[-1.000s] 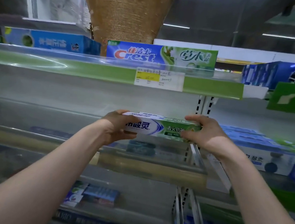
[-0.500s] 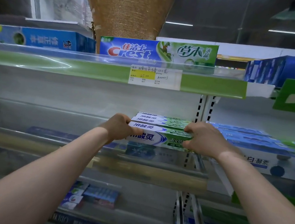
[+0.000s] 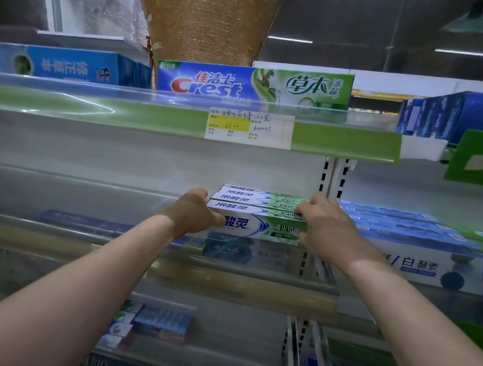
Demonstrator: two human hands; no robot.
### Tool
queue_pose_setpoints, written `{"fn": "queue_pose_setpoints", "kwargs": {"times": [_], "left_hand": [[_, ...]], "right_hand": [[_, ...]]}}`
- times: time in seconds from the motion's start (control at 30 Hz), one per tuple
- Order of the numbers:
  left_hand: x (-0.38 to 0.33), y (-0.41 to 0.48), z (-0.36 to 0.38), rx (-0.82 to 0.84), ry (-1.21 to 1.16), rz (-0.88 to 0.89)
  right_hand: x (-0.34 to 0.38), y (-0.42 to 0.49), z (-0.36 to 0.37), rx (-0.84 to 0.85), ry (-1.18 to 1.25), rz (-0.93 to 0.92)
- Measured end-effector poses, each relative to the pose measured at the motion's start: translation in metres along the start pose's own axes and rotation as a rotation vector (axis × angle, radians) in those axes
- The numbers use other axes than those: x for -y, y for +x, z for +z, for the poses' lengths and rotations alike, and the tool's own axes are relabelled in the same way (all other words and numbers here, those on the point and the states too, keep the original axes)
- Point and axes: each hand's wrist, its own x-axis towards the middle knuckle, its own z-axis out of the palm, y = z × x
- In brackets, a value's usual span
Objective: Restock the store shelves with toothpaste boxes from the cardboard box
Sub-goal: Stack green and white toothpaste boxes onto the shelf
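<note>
HEAD | box (image 3: 259, 225): low on shelf (image 3: 78, 233), apparently set down, in front of like boxes (image 3: 262, 198), label outward for shoppers | left hand (image 3: 193, 212): fingers curled round box's left end | right hand (image 3: 328, 226): fingers curled over right end | judged reason: end-grip keeps box square, flush with row beside upright (image 3: 329, 178)

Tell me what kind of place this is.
Most likely a shop's toothpaste aisle: a green shelf-edge strip carries a handwritten price tag, and boxed toothpaste like the Crest box faces out. Left hand and right hand grip another toothpaste box.
</note>
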Motion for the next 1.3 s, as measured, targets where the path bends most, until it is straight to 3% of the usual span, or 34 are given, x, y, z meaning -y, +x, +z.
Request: {"fn": "queue_pose_setpoints", "kwargs": {"times": [0.33, 0.47, 0.57, 0.77, 0.9, 1.0, 1.13, 1.23, 1.3], "left_hand": [[0.001, 0.004, 0.009, -0.113, 0.165, 0.025], [-0.004, -0.002, 0.013, -0.238, 0.464, 0.189], [-0.009, -0.004, 0.020, -0.327, 0.568, 0.301], [-0.009, -0.002, 0.028, -0.353, 0.598, 0.350], [-0.019, -0.004, 0.021, -0.279, 0.596, 0.304], [-0.026, -0.010, 0.008, -0.248, 0.426, 0.205], [-0.025, -0.030, 0.002, -0.463, -0.072, 0.024], [-0.015, -0.062, -0.004, -0.582, -0.544, -0.027], [-0.001, -0.089, -0.009, -0.683, -0.713, -0.049]], "right_hand": [[0.008, 0.002, 0.002, -0.067, -0.117, -0.015], [0.012, 0.004, -0.002, -0.053, -0.148, -0.023], [0.021, 0.006, -0.003, -0.155, -0.063, -0.087], [0.031, 0.013, 0.009, -0.192, 0.004, -0.038], [0.035, 0.020, -0.004, -0.069, -0.013, 0.011], [0.053, 0.021, -0.020, 0.039, 0.206, 0.019], [0.095, 0.009, -0.019, -0.015, 0.587, -0.014], [0.130, -0.010, -0.007, -0.017, 0.887, -0.090], [0.154, -0.027, 0.003, 0.019, 1.035, -0.150]]}}
